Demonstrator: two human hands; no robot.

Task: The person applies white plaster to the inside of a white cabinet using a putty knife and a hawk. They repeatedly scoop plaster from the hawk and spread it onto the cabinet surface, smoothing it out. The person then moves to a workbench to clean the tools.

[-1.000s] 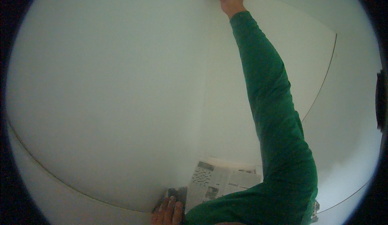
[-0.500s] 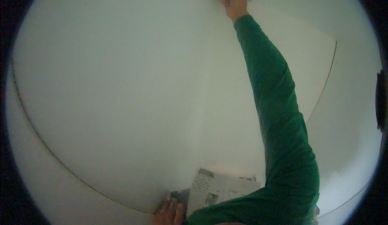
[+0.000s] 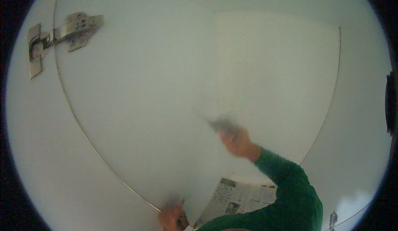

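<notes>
Right hand gripping tool (dark, blurred), green sleeve bent at elbow; left hand low, grip unclear.

All around is the inside of a white cabinet, whose plain panels meet in a faint upright corner near the middle. Across its left front edge a metal hinge is fixed, and a newspaper covers part of its bottom. The light is dim and greyish, with a brighter patch at the lower right.
</notes>
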